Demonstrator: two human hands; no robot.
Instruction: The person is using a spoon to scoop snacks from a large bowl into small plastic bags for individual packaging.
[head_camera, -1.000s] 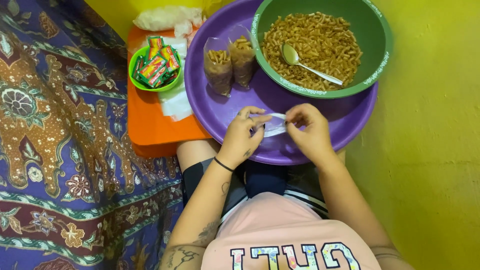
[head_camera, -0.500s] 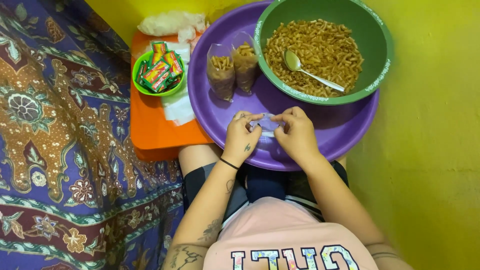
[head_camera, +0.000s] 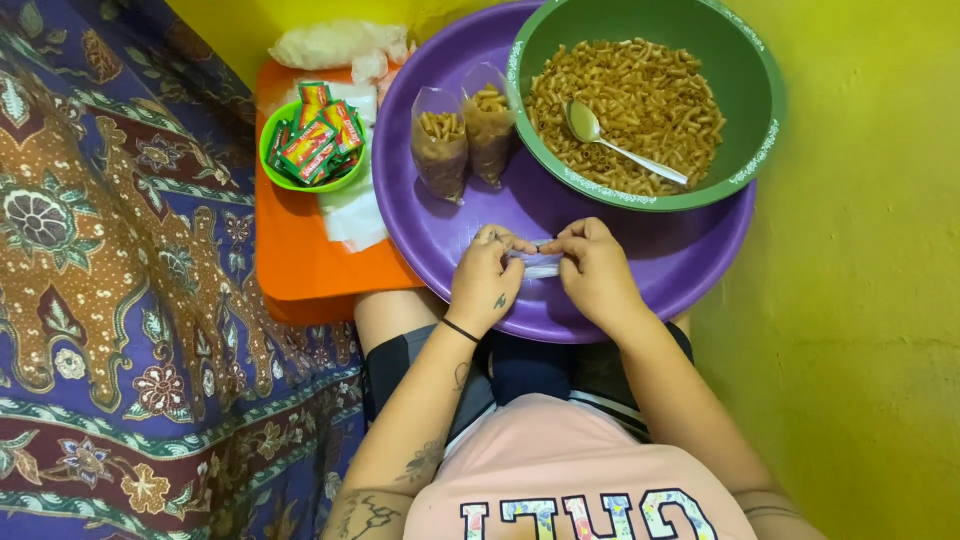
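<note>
Purple tray (head_camera: 690, 270): green bowl (head_camera: 745, 120) holds snacks (head_camera: 640, 100).

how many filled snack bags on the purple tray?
2: left filled bag and right filled bag stand side by side on the purple tray, beside the green bowl. None seem hidden.

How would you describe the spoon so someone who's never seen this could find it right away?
Start at the big purple tray on the person's lap, then go to the green bowl of fried snack sticks resting on its far right. The metal spoon lies on the snacks, handle pointing right; it is the only shiny silver thing there.
</note>
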